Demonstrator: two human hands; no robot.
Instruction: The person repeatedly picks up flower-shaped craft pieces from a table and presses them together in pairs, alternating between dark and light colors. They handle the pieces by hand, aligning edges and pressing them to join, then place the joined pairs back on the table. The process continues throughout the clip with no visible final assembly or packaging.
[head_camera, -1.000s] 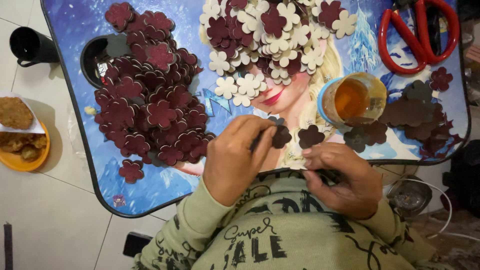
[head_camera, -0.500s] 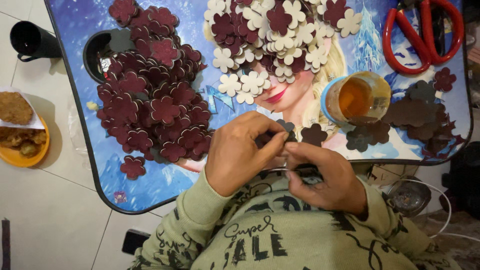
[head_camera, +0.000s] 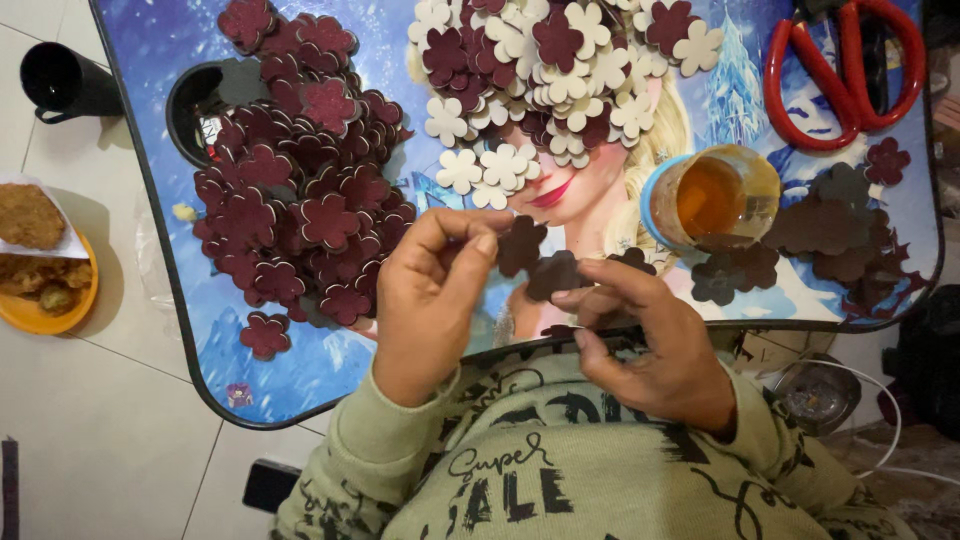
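Hands parted: left hand (head_camera: 430, 300), right hand (head_camera: 650, 345), one flower cutout (head_camera: 522, 245) each.

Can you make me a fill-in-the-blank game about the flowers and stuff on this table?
1. The left hand pinches a dark flower cutout shaped like a ____.
2. The scissors at the table's far right corner have ____ handles.
3. The open glue jar has a ____ rim.
4. The plate on the floor, left of the table, is ____.

Missing words: flower; red; blue; orange
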